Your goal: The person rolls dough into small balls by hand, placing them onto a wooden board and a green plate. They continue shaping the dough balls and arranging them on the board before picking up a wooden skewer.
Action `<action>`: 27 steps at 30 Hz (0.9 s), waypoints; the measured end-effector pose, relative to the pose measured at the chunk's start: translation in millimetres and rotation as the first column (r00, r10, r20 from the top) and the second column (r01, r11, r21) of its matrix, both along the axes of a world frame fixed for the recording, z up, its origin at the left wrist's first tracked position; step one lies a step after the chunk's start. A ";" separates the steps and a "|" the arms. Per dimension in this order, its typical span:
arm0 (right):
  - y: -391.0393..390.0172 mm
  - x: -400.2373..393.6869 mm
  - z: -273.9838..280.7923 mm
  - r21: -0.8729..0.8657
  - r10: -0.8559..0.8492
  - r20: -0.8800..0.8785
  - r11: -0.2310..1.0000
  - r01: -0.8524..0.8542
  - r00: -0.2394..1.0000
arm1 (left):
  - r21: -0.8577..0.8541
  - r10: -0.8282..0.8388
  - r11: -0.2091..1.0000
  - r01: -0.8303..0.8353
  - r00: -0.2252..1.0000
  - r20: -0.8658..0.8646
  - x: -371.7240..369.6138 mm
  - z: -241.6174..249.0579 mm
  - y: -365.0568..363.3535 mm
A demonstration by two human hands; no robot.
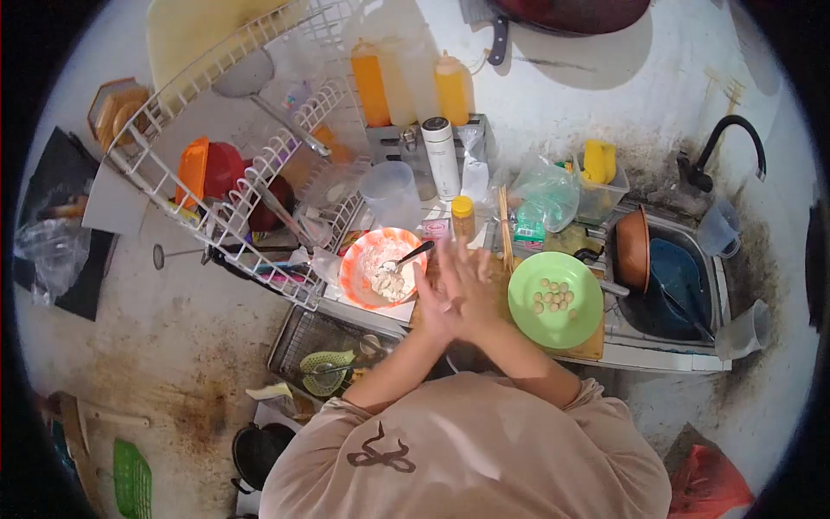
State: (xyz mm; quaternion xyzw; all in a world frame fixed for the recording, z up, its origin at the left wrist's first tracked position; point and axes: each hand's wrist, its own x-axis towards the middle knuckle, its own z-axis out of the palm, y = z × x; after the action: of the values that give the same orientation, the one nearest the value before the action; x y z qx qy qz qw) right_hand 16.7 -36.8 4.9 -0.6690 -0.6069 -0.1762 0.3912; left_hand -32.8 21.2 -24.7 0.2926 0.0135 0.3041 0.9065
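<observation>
My left hand (439, 304) and my right hand (471, 285) are pressed together palm to palm over the wooden board (588, 349); which one is on top is hard to tell, and motion blurs the fingers. Anything between the palms is hidden. To the left of them stands an orange-and-white bowl (356, 285) with pale dough or flour inside and a spoon (406, 259) leaning in it. On the right, a green plate (553, 327) carries several small round pale balls.
Behind the hands are a yellow-lidded jar (463, 223), wooden skewers (505, 225) and a white bottle (443, 160). A wire dish rack (199, 232) rises at the left. The sink (705, 294) with a brown pot (633, 251) lies at the right.
</observation>
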 end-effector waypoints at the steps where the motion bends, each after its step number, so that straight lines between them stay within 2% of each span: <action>1: 3.1 1.5 -5.3 -0.026 0.052 -0.022 0.998 -0.053 0.998 | 0.062 -0.004 0.998 0.004 1.000 0.000 0.4 -11.9 3.1; 2: 6.0 2.8 -10.8 -0.052 0.102 -0.048 0.993 -0.105 0.994 | 0.124 -0.007 0.992 0.007 1.000 0.001 0.7 -24.0 6.1; 4: 13.1 2.1 -29.1 -0.119 0.351 -0.139 0.922 -0.367 0.926 | -0.026 0.012 1.000 -0.011 1.000 0.007 -3.4 -22.2 1.0; 6: 2.3 -4.5 -19.6 -0.238 0.373 -0.100 0.891 -0.386 0.923 | -0.190 0.036 0.981 -0.037 0.999 -0.010 -8.8 -23.8 1.5; 7: -1.9 -6.8 -15.4 -0.300 0.384 -0.081 0.871 -0.390 0.920 | -0.209 0.002 0.978 -0.004 1.000 -0.012 -11.0 -19.8 11.5; 8: 1.7 -3.5 -26.0 -0.175 0.388 -0.230 0.886 -0.431 0.892 | -0.232 -0.031 0.972 0.029 0.999 -0.008 -14.8 -18.1 17.5; 9: 9.0 2.3 -44.8 -0.048 0.396 -0.376 0.895 -0.444 0.838 | -0.114 -0.042 0.993 0.040 0.999 -0.015 -21.7 -17.8 16.4; 10: 13.1 3.8 -54.6 0.073 0.403 -0.512 0.900 -0.429 0.758 | -0.038 0.041 0.998 -0.043 0.997 -0.067 -18.1 -23.7 13.8; 12: 17.6 0.2 -64.0 0.313 0.452 -0.755 0.885 -0.345 0.475 | 0.125 0.214 0.973 -0.195 0.963 -0.165 1.1 -34.5 6.2; 13: 21.1 -3.1 -66.3 0.409 0.476 -0.826 0.875 -0.258 0.303 | -0.016 0.244 0.969 -0.246 0.966 -0.087 4.0 -27.2 0.4; 14: 23.3 -5.8 -68.4 0.480 0.497 -0.859 0.865 -0.147 0.121 | 0.128 0.323 0.942 -0.311 0.943 -0.082 0.2 -31.2 -1.0; 15: 22.3 -5.3 -63.2 0.460 0.459 -0.888 0.885 -0.077 -0.026 | 0.272 0.398 0.890 -0.367 0.915 -0.069 -3.7 -35.3 -3.2; 18: 29.4 7.1 -76.5 0.345 0.339 -0.934 0.938 -0.031 -0.108 | 0.656 0.589 0.603 -0.454 0.808 0.018 -14.8 -46.4 -12.1; 19: 35.5 7.1 -85.2 0.356 0.361 -0.931 0.931 -0.086 0.055 | 0.760 0.637 0.469 -0.450 0.769 0.061 -18.6 -49.0 -12.8; 20: 33.5 10.2 -90.2 0.229 0.323 -0.851 0.938 -0.262 0.413 | 0.845 0.674 0.325 -0.424 0.731 0.108 -23.1 -51.6 -12.6; 21: 29.3 1.3 -69.1 0.046 0.315 -0.633 0.927 -0.372 0.707 | 0.870 0.635 0.231 -0.436 0.745 0.205 -38.5 -48.8 -11.6; 22: 37.8 8.5 -88.9 -0.137 0.316 -0.433 0.902 -0.408 0.844 | 0.892 0.579 0.174 -0.417 0.776 0.250 -53.1 -46.5 -8.8; 23: 46.4 15.7 -108.6 -0.280 0.362 -0.196 0.870 -0.406 0.911 | 0.909 0.515 0.116 -0.400 0.807 0.289 -67.4 -44.9 -6.1; 24: 51.4 10.8 -104.5 -0.368 0.282 -0.163 0.872 -0.324 0.945 | 0.922 0.446 0.056 -0.383 0.836 0.320 -80.8 -44.1 -3.3; 26: 58.2 -6.8 -86.7 -0.528 0.129 -0.075 0.836 -0.149 0.989 | 0.943 0.444 0.091 -0.321 0.860 0.250 -104.8 -42.8 0.0; 27: 61.9 -7.6 -89.3 -0.515 0.083 -0.104 0.848 -0.125 0.991 | 0.951 0.443 0.108 -0.289 0.870 0.214 -114.7 -44.5 1.9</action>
State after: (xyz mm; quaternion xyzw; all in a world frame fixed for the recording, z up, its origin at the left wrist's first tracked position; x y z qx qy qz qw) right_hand 9.1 25.1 -84.5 -0.7225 -0.6514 0.0422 0.2279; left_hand -147.5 23.1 -69.1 0.7950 -0.0503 0.4395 0.4149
